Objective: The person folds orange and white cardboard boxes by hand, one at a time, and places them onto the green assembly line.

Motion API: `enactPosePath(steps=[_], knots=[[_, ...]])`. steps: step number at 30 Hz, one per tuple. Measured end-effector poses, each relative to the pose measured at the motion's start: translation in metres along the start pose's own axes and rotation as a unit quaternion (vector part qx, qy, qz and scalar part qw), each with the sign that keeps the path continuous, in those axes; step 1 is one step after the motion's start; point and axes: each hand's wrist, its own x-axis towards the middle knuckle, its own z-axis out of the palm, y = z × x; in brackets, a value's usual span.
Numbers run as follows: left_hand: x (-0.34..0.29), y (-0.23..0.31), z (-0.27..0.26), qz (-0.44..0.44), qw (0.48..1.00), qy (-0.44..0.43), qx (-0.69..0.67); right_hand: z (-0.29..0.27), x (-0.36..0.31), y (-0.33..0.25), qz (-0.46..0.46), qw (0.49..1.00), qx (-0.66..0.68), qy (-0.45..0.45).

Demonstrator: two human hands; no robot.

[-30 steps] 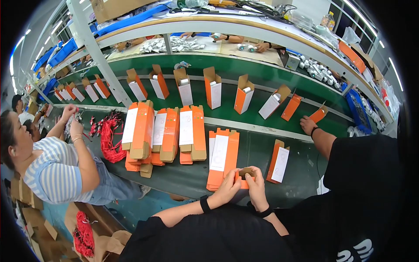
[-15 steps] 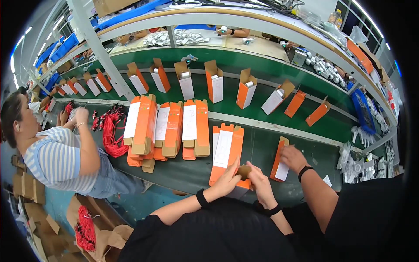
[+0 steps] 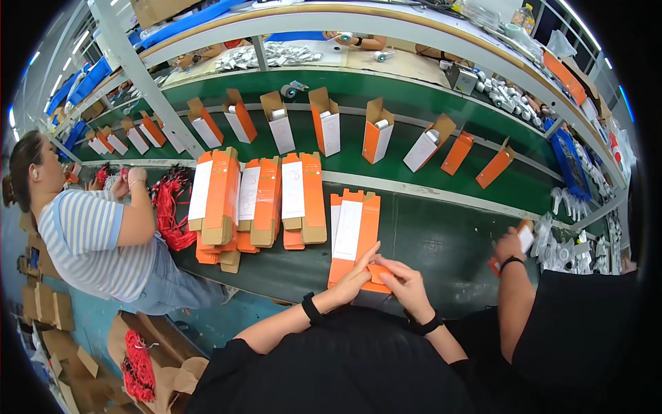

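Close in front of my body I hold an orange folding carton (image 3: 378, 274). My left hand (image 3: 349, 284) grips it along its left side. My right hand (image 3: 407, 284) is on its right side, with the fingertips of both hands meeting over its upper end. An orange flap shows between the fingers; the lower part of the carton is partly hidden by my hands and body. Just beyond my left hand lie flat orange-and-white cartons (image 3: 353, 231) in a small stack.
Several stacks of flat cartons (image 3: 222, 196) lie to the left. Open cartons (image 3: 324, 124) stand in a row on the green conveyor (image 3: 352, 168). A co-worker's hand (image 3: 509, 247) holds a carton at right; another person (image 3: 96, 241) handles red cords (image 3: 169, 214) at left.
The brown opening at my carton's upper end is now covered by an orange flap, and my fingertips have come together over it. The co-worker's hand at right has moved rightward with a carton.
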Motion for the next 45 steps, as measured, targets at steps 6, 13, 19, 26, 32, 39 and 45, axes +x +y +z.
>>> enactPosePath(steps=[6,13,19,26,32,39,45], knots=[[-0.001,-0.007,0.002,0.000,1.000,-0.006,0.027,-0.015,0.009,-0.013,0.105,0.990,-0.064,-0.065],[0.005,-0.023,0.008,0.034,0.982,-0.035,0.182,-0.027,0.015,-0.009,0.027,0.963,-0.261,-0.062],[0.012,-0.023,0.016,0.018,0.986,-0.068,0.153,-0.051,0.014,-0.019,0.189,0.953,-0.150,-0.181],[0.020,0.024,0.066,0.298,0.891,-0.145,0.312,-0.082,-0.036,0.030,0.336,0.875,0.348,0.000],[0.042,-0.009,0.058,0.183,0.861,-0.024,0.475,-0.131,-0.042,0.048,0.225,0.933,0.268,0.078],[0.050,-0.112,-0.035,-0.122,0.793,0.228,0.552,-0.206,-0.001,0.185,0.270,0.733,-0.518,0.349],[0.050,-0.112,-0.019,-0.128,0.770,0.225,0.583,-0.058,0.088,0.193,0.023,0.970,-0.202,0.133]])
